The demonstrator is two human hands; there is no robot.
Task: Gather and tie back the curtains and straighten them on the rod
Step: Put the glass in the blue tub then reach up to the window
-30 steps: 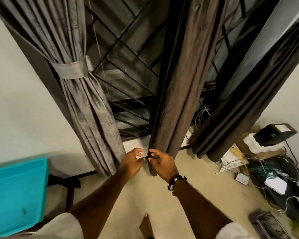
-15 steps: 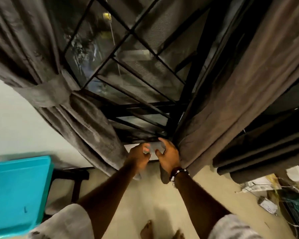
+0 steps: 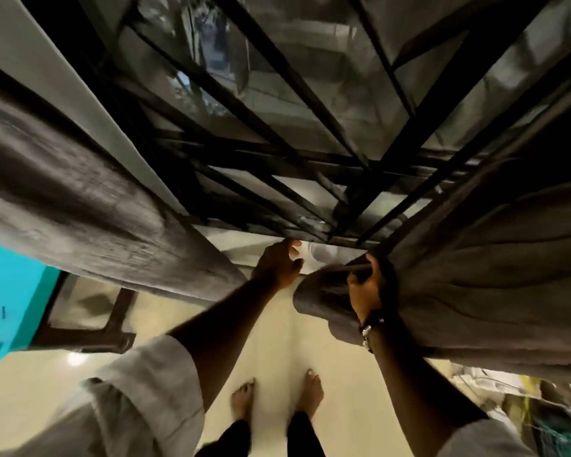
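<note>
Nearest: bare feet on the floor; two sleeves at the lower corners. Mid: right hand, wristwatch behind it, w/ grip clamped on the bunched folds of the right curtain. Left hand apart from the cloth, fingers loosely curved, holding nothing, near the window sill. Left curtain hangs as one gathered bundle; its tie is out of view here. Far: window grille.

Progress (judged): right curtain gathered, no tie visible round it; tying and straightening on the rod are left. Rod not in view.

Axis: right curtain's long axis runs from the upper right down to the hand, hem end nearest the floor.
</note>
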